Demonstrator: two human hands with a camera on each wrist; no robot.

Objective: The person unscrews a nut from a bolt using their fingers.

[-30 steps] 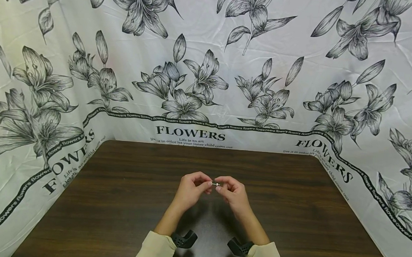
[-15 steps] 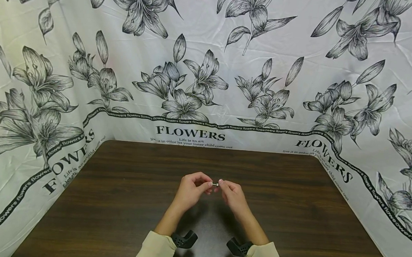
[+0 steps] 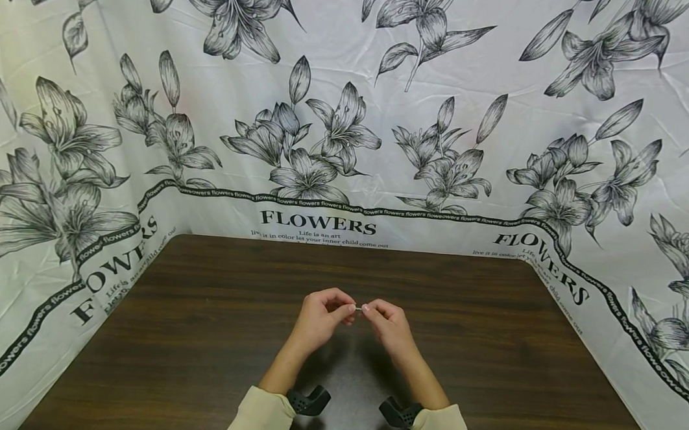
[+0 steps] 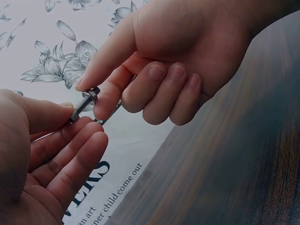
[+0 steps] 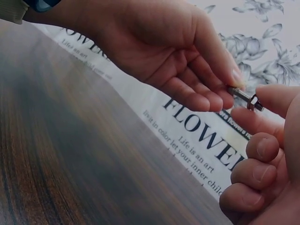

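The left hand (image 3: 318, 317) and the right hand (image 3: 390, 322) met at the centre of the head view, held just above the table (image 3: 198, 337), fingertips almost touching. Between them sat a small threaded bolt (image 4: 80, 108), lying roughly level. The left hand pinched the bolt's shank between thumb and forefinger, its other fingers loosely curled beneath, as the left-wrist view showed at lower left. The right hand pinched a hex nut (image 4: 93, 95) sitting on the bolt's thread, thumb and forefinger closed on it and the three remaining fingers folded into the palm. In the right-wrist view the nut (image 5: 253, 101) showed at right of centre, with the bolt (image 5: 239, 93) running from it into the left fingertips (image 5: 234, 79).

Cream sleeves (image 3: 263, 418) covered both forearms at the bottom edge of the head view, with black wrist mounts (image 3: 308, 400) beside them. The dark wood-grain table filled the lower half. Behind and to both sides hung a white cloth (image 3: 350, 111) printed with grey lilies and the word FLOWERS along its lower border.
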